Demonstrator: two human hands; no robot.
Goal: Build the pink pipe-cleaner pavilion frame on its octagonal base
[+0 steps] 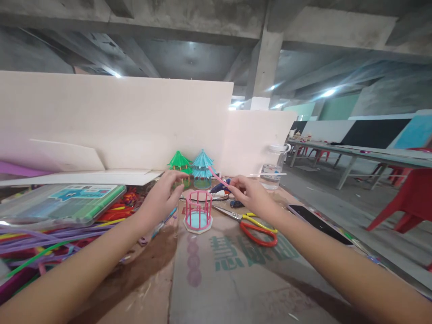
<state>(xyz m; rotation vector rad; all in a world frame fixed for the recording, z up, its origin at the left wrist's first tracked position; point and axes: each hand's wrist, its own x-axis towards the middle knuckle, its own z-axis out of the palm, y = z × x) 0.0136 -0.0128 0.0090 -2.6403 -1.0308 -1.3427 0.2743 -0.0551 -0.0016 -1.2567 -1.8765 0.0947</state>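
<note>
A small pink cage-like frame [199,192] with upright posts and a light blue floor stands on the cardboard between my hands. My left hand [164,194] hovers to its left, thumb and fingers apart, holding nothing. My right hand [249,192] is closed in a pinch on a thin pink strip [218,176], which points up and to the left. Behind the frame stand two little pavilion models, one with a green roof [179,160] and one with a blue roof [202,160]. A dark blue tool like a glue gun [221,186] lies near my right fingertips, partly hidden.
Scissors [258,230] with red and yellow handles lie right of the frame. A phone [319,225] and a clear bottle [272,168] are at the right. On the left, a plastic case [72,207] rests by piled coloured strips [64,240]. White boards [135,121] stand behind.
</note>
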